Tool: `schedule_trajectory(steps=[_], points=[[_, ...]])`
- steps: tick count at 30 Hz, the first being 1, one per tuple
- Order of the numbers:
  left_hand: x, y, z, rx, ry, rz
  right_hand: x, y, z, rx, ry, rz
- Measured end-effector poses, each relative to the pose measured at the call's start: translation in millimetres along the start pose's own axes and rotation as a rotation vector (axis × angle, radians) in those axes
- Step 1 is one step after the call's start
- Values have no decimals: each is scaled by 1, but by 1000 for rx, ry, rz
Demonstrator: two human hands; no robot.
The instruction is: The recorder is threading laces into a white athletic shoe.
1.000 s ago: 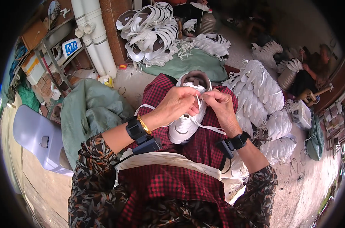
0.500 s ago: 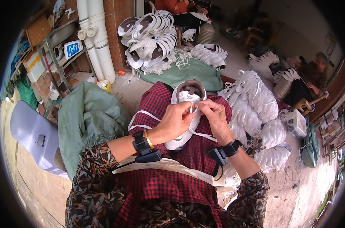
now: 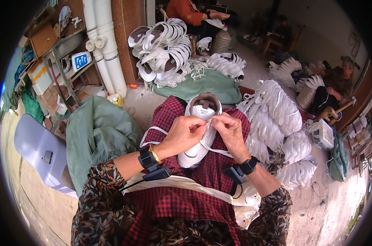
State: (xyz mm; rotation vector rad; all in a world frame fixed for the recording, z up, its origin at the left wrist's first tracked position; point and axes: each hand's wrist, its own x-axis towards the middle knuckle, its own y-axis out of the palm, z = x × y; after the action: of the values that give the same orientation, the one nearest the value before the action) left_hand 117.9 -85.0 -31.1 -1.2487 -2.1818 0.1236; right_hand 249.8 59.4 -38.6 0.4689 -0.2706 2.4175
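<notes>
Left hand (image 3: 189, 133): pinches the lace (image 3: 212, 148) at the shoe (image 3: 200, 131).
Right hand (image 3: 231, 131): grips the lace end, probably.
Technique: keep lace flat, tension even.

Even, soft daylight, no hard shadows. Brightest patches: the concrete floor (image 3: 341, 205) at lower right, the white pipes (image 3: 104, 45) at upper left, and the white shoe pile (image 3: 276, 119) right of centre, which is near clipping with detail washed out. Upper right background is dim and murky; the seated people there are soft. Centre is sharp: the checked cloth (image 3: 182, 205) shows clear weave. Strong fisheye: straight edges bow toward the rim, black vignette fills all four corners. Slight colour fringing at the left rim. No motion blur at centre.
</notes>
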Motion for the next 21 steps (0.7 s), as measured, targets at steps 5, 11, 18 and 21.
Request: schedule_trajectory(steps=[5, 11, 18, 21], points=[[2, -7, -10, 83, -15, 61, 1, -1, 4, -66, -13, 20], [-3, -5, -4, 36, 50, 32, 1, 2, 9, -48, 94, 62], [48, -53, -98, -340, -3, 118, 3, 3, 17, -374, -13, 321], [119, -126, -132, -370, 206, -53, 7, 12, 23, -370, -69, 368]])
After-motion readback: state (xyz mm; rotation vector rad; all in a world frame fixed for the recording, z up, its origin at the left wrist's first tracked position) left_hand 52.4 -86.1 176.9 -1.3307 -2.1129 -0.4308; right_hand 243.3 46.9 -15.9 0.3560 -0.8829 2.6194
